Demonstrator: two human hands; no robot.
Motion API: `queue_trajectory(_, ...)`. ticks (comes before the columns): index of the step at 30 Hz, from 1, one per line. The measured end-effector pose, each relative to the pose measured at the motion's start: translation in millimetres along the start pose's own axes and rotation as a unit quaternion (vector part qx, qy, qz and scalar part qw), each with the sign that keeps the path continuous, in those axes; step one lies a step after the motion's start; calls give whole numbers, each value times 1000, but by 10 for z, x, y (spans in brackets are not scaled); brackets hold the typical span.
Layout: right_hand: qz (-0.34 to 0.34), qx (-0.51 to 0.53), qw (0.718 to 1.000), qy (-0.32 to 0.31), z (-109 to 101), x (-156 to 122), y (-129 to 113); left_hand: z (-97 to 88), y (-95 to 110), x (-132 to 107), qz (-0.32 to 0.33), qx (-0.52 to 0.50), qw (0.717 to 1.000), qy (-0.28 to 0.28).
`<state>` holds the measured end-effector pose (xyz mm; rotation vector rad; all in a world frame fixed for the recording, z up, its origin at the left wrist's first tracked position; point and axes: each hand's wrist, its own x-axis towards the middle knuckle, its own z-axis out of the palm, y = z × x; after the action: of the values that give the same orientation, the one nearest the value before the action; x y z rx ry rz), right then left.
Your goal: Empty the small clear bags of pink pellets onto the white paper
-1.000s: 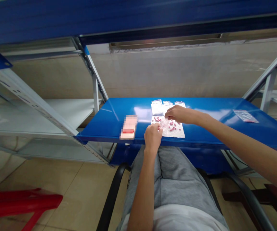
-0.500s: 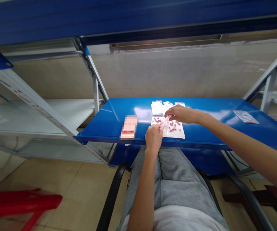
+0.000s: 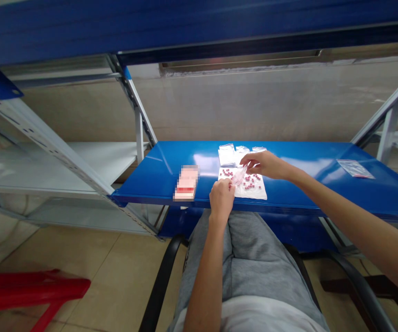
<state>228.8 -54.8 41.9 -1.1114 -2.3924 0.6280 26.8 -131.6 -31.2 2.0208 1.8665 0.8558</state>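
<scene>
A small clear plastic bag point(image 3: 240, 175) is stretched between my two hands above a white sheet point(image 3: 254, 193). My left hand point(image 3: 222, 196) is closed on its near end, at the sheet's left edge. On the far end, the fingers of my right hand point(image 3: 259, 163) pinch the thin plastic. Several small dark-pink beads point(image 3: 252, 186) lie scattered over the sheet, to the right of the bag and behind it. Just beyond the sheet lie several small white packets point(image 3: 227, 156), one of them partly hidden by my right hand.
A blurred-out pinkish item point(image 3: 187, 183) lies on the blue shelf point(image 3: 150, 184) to the left. Toward the right is a flat clear bag point(image 3: 355, 168). Metal uprights point(image 3: 43, 138) frame the shelf, and a red stool point(image 3: 32, 290) stands low at left.
My right hand has shifted slightly to the right, and the plastic bag looks more drawn out between the hands. My left hand stays at the sheet's left edge.
</scene>
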Motion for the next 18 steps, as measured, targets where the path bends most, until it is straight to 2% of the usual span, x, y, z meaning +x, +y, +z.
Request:
queue_trajectory(3, 17, 35, 999, 21, -14, -48, -4, -8, 3, 2, 4, 8, 1000, 1)
queue_trajectory(10, 12, 25, 998, 51, -39, -76, -49, -32, 15, 4, 5, 6, 1000, 0)
queue_trajectory(18, -14, -39, 998, 53, -71, -48, -47, -18, 9, 7, 3, 4, 1000, -1)
